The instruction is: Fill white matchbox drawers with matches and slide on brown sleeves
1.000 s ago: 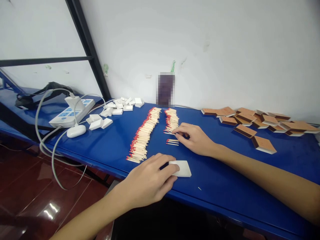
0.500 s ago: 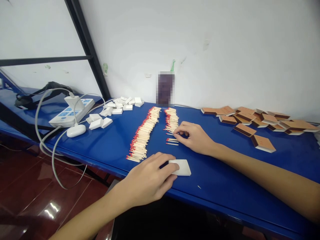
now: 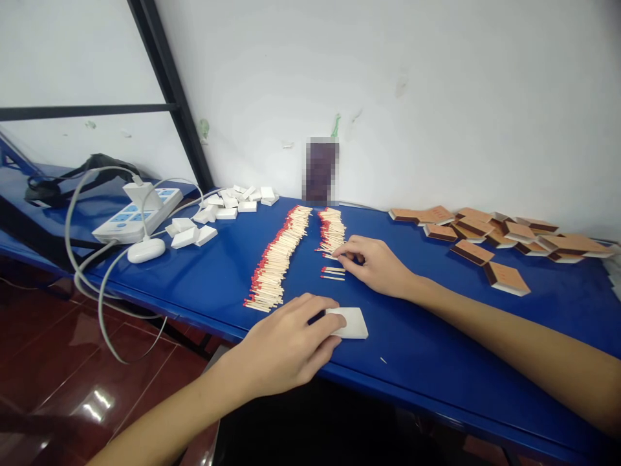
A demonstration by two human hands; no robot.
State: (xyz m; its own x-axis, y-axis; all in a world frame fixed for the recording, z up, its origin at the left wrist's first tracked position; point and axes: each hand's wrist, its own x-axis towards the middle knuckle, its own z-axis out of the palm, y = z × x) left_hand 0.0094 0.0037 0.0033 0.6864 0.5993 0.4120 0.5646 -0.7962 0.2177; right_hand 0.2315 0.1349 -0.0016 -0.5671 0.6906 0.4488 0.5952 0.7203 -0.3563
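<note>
Clearly, in the head view, the left hand lies over the left end of a flat white box near the front edge of the blue table, its thumb and fingers closed about that end and hiding it. Farther back, the right hand sits at the near end of a short row of matches, thumb and index fingertips close together by the plain wooden ends; whether they pinch a match I cannot tell, since the hand covers the spot. A few separate matches lie just in front of that row, red heads to the left. A longer row of matches slants beside it on the left, its near end just beyond the left hand.

Well to the right, a loose heap of orange-brown matchboxes spreads along the wall. On the left, small white boxes lie scattered, with a power strip, a plugged-in charger, a white oval case and looping cables beyond them, well apart from both hands. A black frame rises behind these. A pixelated dark rectangle stands behind the rows, and a small pale sliver lies near the table's front edge.
</note>
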